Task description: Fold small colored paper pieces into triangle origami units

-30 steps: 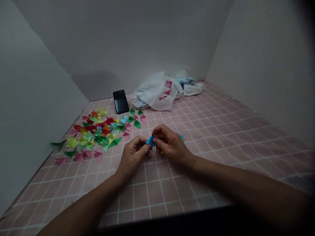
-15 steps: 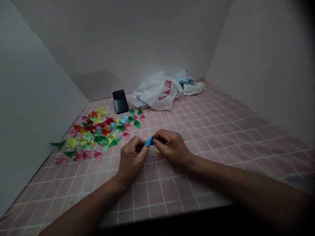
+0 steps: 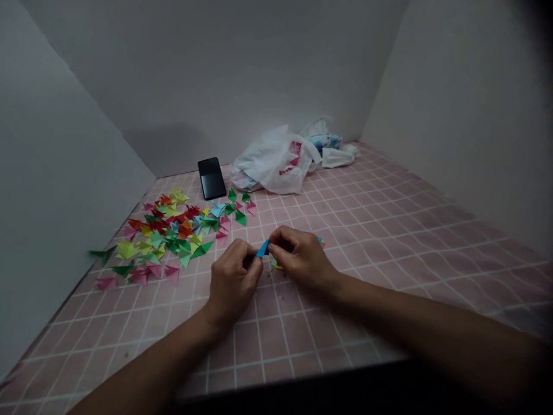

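Note:
A small piece of folded blue paper is pinched between my two hands, just above the table. My left hand grips its left end with thumb and forefinger. From the other side, the fingertips of my right hand are closed on its right end. Part of the paper is hidden by my fingers. Some yellow-green paper shows beneath my right hand, and a bit of blue and orange paper peeks out behind it; both are mostly covered.
Many folded paper pieces in red, green, yellow, pink and blue lie spread on the left. A black phone leans at the back, beside a white plastic bag. Pink checked cloth covers the table between pale walls.
The blue paper is tilted slightly differently and less of it shows between my fingertips. My hands have barely moved.

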{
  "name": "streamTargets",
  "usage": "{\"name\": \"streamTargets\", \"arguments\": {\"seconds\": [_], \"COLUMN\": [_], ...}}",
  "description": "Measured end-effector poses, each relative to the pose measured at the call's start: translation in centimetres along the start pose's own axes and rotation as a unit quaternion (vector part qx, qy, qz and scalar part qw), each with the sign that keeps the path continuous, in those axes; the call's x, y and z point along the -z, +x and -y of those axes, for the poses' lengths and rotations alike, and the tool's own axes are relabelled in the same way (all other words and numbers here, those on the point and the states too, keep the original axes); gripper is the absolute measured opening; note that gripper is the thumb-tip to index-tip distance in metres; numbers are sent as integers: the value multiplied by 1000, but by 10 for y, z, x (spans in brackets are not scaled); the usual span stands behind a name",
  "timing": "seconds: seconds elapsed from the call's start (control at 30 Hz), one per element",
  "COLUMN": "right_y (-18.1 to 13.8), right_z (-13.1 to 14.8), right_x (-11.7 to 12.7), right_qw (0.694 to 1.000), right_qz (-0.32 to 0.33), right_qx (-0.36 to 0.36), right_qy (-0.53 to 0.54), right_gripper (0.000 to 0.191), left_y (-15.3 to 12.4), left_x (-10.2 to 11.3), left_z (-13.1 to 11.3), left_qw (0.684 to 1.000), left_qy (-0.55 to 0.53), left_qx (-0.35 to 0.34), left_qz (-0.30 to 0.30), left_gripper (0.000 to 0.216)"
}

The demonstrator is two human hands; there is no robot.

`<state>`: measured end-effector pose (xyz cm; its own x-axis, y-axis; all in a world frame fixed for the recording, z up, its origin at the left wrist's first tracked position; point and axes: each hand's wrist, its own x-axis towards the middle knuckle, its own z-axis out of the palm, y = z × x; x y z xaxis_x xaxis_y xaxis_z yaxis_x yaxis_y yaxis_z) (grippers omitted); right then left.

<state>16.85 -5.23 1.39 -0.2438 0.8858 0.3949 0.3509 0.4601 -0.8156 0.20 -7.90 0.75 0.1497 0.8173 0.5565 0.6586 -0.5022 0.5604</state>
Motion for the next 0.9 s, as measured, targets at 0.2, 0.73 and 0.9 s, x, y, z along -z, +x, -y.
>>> {"name": "streamTargets", "arguments": {"seconds": [0.2,0.73,0.9], "right_y": [-2,-3,-3], "right_z": [1,6,5], "right_x": [-1,-2,-3], "right_qw": [1000,999,999], "right_qz": [7,-13,-14], "right_qx": [-16,-28,-41], "right_qy": [-3,-24,5], "right_gripper": [13,16,13], "left_y": [-1,-2,1], "left_x": [1,-1,-2], "left_z": [-1,-1,1], "left_qw": [998,982,998], "left_qy": [40,155,56], "left_qx": [-56,-112,-23], "left_qz": [13,7,10], "left_gripper": [15,17,15]}}
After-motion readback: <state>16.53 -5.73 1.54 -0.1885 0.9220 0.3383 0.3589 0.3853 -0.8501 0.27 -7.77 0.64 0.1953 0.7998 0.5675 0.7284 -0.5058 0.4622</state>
